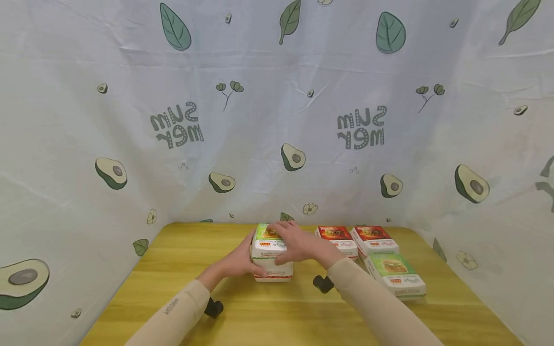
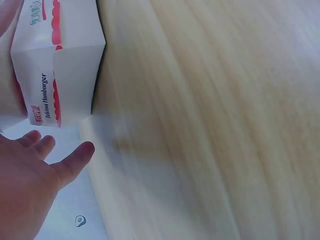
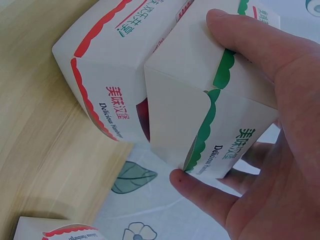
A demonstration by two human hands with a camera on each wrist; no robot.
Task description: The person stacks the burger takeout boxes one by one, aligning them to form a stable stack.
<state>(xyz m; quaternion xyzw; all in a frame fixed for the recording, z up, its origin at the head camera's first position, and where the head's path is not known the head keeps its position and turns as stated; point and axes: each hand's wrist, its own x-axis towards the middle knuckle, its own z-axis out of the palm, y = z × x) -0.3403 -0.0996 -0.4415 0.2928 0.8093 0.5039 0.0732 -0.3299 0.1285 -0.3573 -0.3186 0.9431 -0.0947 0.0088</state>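
Right hand [image 1: 298, 242] gripped the green box [image 1: 265, 248] atop the red box [image 1: 277, 271], left hand [image 1: 238, 260] wide at nine o'clock, so I figured gentle squaring worked best.

The head view looks forward and down from the person's side, farthest back, taking in the worktop [image 1: 186, 250], the printed cloth [image 1: 259, 62] beyond, the left hand [image 1: 235, 260] and the right hand [image 1: 300, 242]. The left wrist view, close and rolled sideways, looks past the left hand towards the red-trimmed box [image 2: 75, 80]. The right wrist view, also close and tilted, faces the green-trimmed box [image 3: 177, 115]. All three share the red-trimmed box.
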